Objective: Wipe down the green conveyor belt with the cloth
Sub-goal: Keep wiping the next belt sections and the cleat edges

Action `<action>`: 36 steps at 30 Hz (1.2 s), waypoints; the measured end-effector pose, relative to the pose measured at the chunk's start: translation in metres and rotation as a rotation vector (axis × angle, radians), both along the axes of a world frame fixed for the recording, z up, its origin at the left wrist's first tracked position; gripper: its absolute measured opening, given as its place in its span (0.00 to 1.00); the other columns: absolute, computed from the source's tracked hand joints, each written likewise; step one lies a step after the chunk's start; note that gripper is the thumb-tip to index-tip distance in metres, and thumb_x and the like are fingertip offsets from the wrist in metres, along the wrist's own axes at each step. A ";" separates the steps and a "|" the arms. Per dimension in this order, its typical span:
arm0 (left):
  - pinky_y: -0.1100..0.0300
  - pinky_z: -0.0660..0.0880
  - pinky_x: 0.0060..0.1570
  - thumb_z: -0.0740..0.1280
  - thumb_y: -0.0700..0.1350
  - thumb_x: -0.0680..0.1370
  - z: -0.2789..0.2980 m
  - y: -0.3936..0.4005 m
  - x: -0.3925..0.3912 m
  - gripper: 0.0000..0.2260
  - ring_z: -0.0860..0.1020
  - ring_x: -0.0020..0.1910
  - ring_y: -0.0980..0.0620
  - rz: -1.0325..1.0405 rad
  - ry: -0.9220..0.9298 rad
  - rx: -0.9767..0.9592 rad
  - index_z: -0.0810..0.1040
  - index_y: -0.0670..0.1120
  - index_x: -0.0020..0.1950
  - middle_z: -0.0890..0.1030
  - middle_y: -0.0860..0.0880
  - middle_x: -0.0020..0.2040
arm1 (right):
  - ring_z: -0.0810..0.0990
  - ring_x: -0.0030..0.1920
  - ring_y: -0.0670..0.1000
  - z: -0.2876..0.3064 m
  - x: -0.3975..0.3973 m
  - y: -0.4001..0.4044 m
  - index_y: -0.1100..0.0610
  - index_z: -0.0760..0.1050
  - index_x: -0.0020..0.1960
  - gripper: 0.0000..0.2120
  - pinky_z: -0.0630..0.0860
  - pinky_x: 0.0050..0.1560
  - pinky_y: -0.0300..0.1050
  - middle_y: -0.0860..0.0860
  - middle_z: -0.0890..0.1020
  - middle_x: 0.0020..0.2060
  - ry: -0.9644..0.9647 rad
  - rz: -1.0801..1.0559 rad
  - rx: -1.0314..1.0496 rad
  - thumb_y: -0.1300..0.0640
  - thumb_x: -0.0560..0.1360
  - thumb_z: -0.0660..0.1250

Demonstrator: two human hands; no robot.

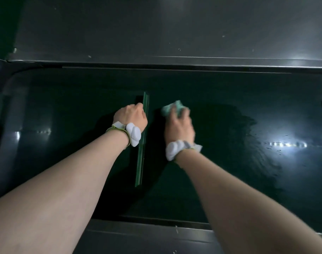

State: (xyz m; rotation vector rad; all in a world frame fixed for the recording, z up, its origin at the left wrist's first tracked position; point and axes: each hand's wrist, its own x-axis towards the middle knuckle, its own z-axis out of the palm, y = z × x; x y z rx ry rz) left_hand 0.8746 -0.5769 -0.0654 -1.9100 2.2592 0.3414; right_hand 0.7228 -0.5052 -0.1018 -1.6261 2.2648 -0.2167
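Head view, steeply downward, close over conveyor belt (229, 88)

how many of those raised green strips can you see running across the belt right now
1: a raised green strip crosses the conveyor belt between the left hand, which grips its far end, and the right hand. Others may lie outside the view.

The dark green conveyor belt (229, 99) is looking smooth, glossy and wet-streaked, its raised green cleat (140, 162) showing as slick plastic, the pale green cloth (172, 107) reading as soft, crumpled fabric, and the surrounding frame (156, 33) appearing as dull brushed metal
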 end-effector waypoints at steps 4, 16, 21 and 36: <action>0.54 0.67 0.37 0.56 0.46 0.82 0.008 -0.011 -0.004 0.08 0.74 0.39 0.40 -0.005 -0.053 0.105 0.72 0.46 0.48 0.82 0.41 0.46 | 0.76 0.48 0.61 -0.001 0.066 0.023 0.56 0.59 0.80 0.33 0.74 0.38 0.52 0.61 0.66 0.64 -0.139 0.144 0.058 0.63 0.76 0.63; 0.61 0.58 0.25 0.59 0.39 0.79 -0.011 0.024 -0.020 0.04 0.82 0.32 0.40 0.023 -0.174 -0.044 0.70 0.43 0.53 0.82 0.40 0.35 | 0.77 0.44 0.60 0.002 0.031 0.142 0.55 0.68 0.75 0.30 0.81 0.38 0.53 0.61 0.71 0.61 -0.069 0.526 0.043 0.57 0.74 0.66; 0.61 0.59 0.26 0.60 0.42 0.76 0.000 -0.004 -0.015 0.05 0.68 0.25 0.48 0.031 -0.150 0.017 0.67 0.45 0.40 0.73 0.46 0.28 | 0.77 0.47 0.61 0.005 0.027 0.098 0.55 0.66 0.77 0.27 0.79 0.42 0.56 0.62 0.73 0.63 -0.024 0.581 0.021 0.57 0.78 0.62; 0.62 0.69 0.31 0.62 0.40 0.69 0.022 -0.060 -0.041 0.11 0.70 0.32 0.46 0.188 0.045 0.430 0.62 0.49 0.30 0.69 0.47 0.34 | 0.76 0.41 0.59 -0.008 0.014 0.033 0.55 0.72 0.72 0.27 0.75 0.36 0.52 0.60 0.74 0.58 -0.016 0.542 -0.148 0.56 0.75 0.71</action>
